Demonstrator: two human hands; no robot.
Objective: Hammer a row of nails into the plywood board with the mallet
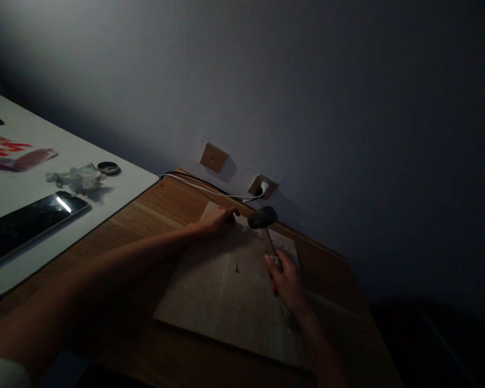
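Note:
A hammer with a dark, rounded head [262, 217] is raised above the pale wooden board [210, 291]. My right hand [285, 275] is wrapped round its handle. Below and left of the hammer head, a small metal nail [236, 266] stands near the middle of the board, apart from both hands. My left hand [220, 221] rests at the board's far left edge with its fingers curled. Whether anything is inside those fingers is hidden by the dim light. Small dark spots, too small to name, show on the board's far right part.
The board lies on a brown wooden table [145, 215] against the wall. A white table [129, 180] on the left bears a phone [32, 226], crumpled clear plastic [81, 179], a tape roll [109, 168] and a red-white packet [18, 153]. A white cable [210, 189] reaches the wall socket [262, 187].

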